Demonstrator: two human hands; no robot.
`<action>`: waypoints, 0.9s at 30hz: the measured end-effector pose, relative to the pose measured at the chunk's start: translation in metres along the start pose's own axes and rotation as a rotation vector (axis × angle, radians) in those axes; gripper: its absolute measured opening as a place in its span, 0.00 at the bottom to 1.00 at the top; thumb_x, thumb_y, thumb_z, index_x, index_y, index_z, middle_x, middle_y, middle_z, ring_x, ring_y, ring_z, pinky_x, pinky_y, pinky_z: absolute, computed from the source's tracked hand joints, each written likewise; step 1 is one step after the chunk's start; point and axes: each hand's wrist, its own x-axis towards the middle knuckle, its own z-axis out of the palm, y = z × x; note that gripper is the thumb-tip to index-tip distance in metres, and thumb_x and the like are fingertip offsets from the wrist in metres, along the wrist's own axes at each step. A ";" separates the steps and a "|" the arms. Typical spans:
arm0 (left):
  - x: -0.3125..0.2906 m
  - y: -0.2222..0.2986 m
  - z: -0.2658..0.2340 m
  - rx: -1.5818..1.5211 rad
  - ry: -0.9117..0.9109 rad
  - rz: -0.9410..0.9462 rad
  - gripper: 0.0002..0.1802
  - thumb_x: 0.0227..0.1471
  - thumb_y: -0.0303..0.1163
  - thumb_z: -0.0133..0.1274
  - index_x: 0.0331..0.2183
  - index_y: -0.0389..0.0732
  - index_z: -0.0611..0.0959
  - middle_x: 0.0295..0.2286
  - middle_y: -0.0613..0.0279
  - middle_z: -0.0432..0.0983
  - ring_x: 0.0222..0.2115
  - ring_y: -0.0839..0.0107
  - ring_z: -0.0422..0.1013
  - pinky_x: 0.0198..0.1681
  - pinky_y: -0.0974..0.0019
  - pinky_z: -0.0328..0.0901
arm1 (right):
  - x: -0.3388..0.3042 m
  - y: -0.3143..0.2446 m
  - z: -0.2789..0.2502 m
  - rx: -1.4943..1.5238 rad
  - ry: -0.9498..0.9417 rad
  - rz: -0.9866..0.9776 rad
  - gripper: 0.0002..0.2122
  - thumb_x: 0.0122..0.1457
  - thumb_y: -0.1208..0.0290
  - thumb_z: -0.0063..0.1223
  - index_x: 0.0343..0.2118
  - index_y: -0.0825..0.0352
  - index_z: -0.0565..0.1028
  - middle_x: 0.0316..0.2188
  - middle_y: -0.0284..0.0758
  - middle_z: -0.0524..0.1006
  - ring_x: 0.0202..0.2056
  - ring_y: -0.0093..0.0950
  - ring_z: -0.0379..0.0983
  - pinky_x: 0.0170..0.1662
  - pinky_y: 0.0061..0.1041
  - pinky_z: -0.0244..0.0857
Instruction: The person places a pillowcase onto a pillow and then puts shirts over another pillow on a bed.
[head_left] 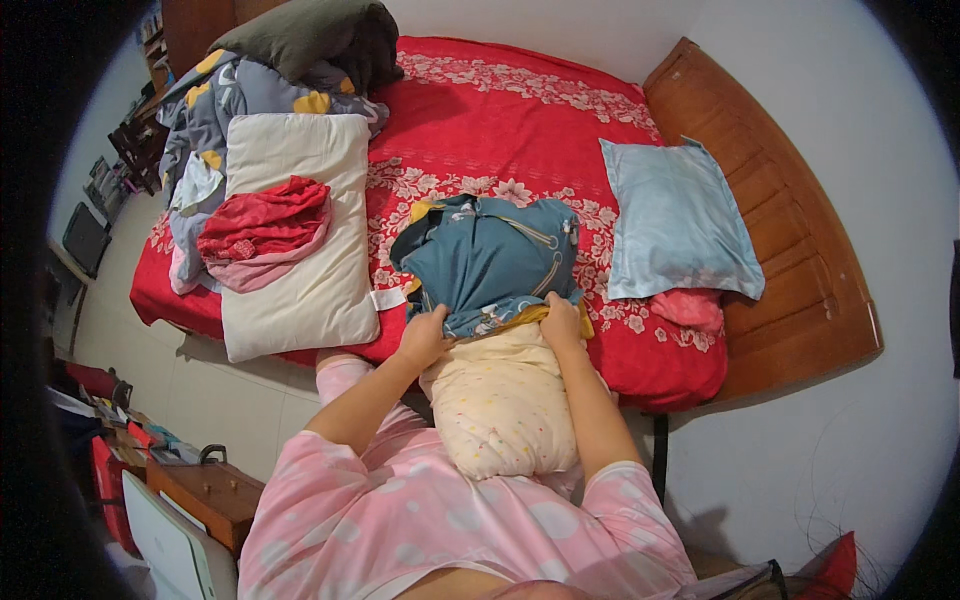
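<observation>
A cream pillow with small coloured dots [505, 405] lies against my lap, its far end inside a teal pillowcase [490, 245]. My left hand [427, 335] is closed on the left side of the pillowcase's opening. On the right side of that opening, my right hand [561, 320] grips the same edge, where a yellow and patterned border shows. Most of the teal cloth is bunched on the bed beyond my hands. How far the pillow reaches inside it is hidden.
The bed has a red floral sheet [480, 110]. On the left, a white pillow [350, 240] carries crumpled red cloth [268, 220], with a grey patterned quilt [250, 90] behind. A light blue pillow [680, 220] lies by the wooden headboard [790, 210]. A brown case [205, 492] stands lower left.
</observation>
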 end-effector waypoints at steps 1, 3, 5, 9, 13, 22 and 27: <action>-0.004 0.001 -0.001 0.027 -0.039 0.022 0.23 0.37 0.29 0.57 0.39 0.40 0.70 0.27 0.46 0.74 0.31 0.50 0.71 0.35 0.52 0.65 | -0.001 0.001 0.001 0.028 -0.016 0.020 0.08 0.47 0.77 0.45 0.32 0.65 0.70 0.29 0.44 0.75 0.37 0.43 0.70 0.41 0.39 0.61; -0.010 -0.001 0.003 0.017 -0.026 -0.013 0.24 0.37 0.26 0.57 0.41 0.41 0.69 0.27 0.46 0.74 0.32 0.47 0.71 0.36 0.52 0.64 | -0.004 0.000 0.000 0.069 -0.025 0.041 0.12 0.45 0.79 0.47 0.36 0.65 0.69 0.32 0.45 0.74 0.39 0.44 0.69 0.42 0.39 0.59; -0.012 0.002 0.004 -0.101 0.107 0.001 0.21 0.36 0.25 0.55 0.37 0.40 0.72 0.25 0.48 0.74 0.30 0.50 0.71 0.34 0.52 0.64 | -0.006 -0.001 0.000 0.105 -0.034 0.066 0.16 0.44 0.81 0.48 0.39 0.64 0.67 0.35 0.46 0.73 0.41 0.44 0.68 0.44 0.39 0.58; -0.018 0.019 -0.008 -0.167 0.049 0.048 0.17 0.34 0.21 0.54 0.34 0.39 0.74 0.31 0.48 0.73 0.35 0.48 0.69 0.38 0.54 0.64 | -0.012 0.005 0.000 0.125 0.023 0.096 0.25 0.44 0.82 0.48 0.49 0.60 0.63 0.37 0.45 0.72 0.43 0.44 0.67 0.46 0.38 0.57; -0.021 0.028 -0.012 -0.087 -0.055 0.235 0.18 0.28 0.17 0.51 0.31 0.36 0.75 0.38 0.53 0.71 0.43 0.52 0.63 0.47 0.58 0.59 | -0.016 0.007 -0.005 0.183 0.107 -0.035 0.32 0.43 0.86 0.47 0.55 0.55 0.61 0.41 0.44 0.70 0.44 0.44 0.65 0.47 0.38 0.57; 0.002 0.040 -0.017 -0.414 0.106 -0.002 0.22 0.40 0.20 0.50 0.43 0.33 0.74 0.36 0.41 0.73 0.40 0.47 0.69 0.43 0.56 0.63 | 0.007 -0.056 -0.060 0.007 0.057 -0.497 0.30 0.42 0.85 0.47 0.53 0.56 0.66 0.51 0.38 0.63 0.54 0.37 0.58 0.55 0.37 0.52; 0.018 0.024 -0.005 -0.518 0.228 -0.049 0.20 0.43 0.23 0.48 0.43 0.33 0.74 0.37 0.40 0.73 0.41 0.46 0.68 0.43 0.58 0.63 | 0.008 -0.085 -0.051 0.206 -0.011 -0.625 0.17 0.42 0.81 0.47 0.40 0.67 0.70 0.39 0.39 0.70 0.45 0.39 0.65 0.51 0.37 0.56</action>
